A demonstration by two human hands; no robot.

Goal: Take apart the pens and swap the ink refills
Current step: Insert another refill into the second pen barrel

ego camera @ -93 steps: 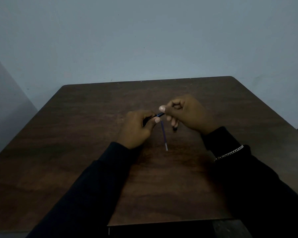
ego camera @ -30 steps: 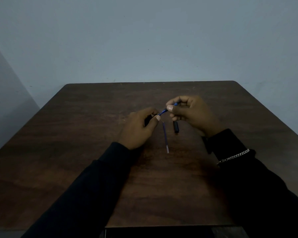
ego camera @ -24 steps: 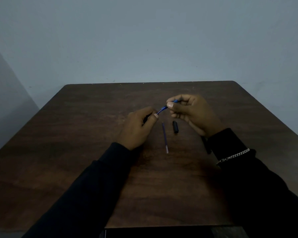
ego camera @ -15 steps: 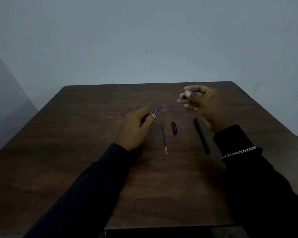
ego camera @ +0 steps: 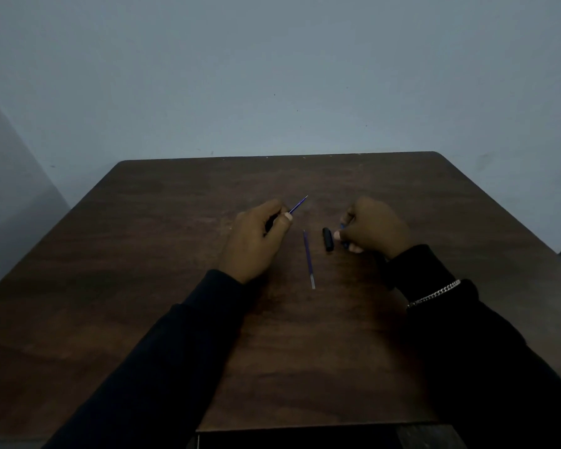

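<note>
So you're mid-teardown here. On the dark wooden worktop (ego camera: 175,286), your left grip (ego camera: 256,238) is curled round a dark pen barrel (ego camera: 270,223). A blue refill (ego camera: 298,205) pokes out of its far end, up off the surface and aimed away to the right. Your right grip (ego camera: 374,226) sits low, just beside the black cap (ego camera: 327,239). It's closed on a small blue piece (ego camera: 345,244) that's mostly hidden, so I can't tell you which part it is. Between the two hands a loose refill (ego camera: 309,260) lies flat on the worktop, apart from both.

My read: one pen's already in bits, and the second is at the pull-the-refill-out stage. Next you'd want the right grip to drop that blue piece near the cap. Then pinch the exposed refill and draw it straight out along the barrel's line, no bending. Keep the two refills well apart so you don't mix them up.
</note>
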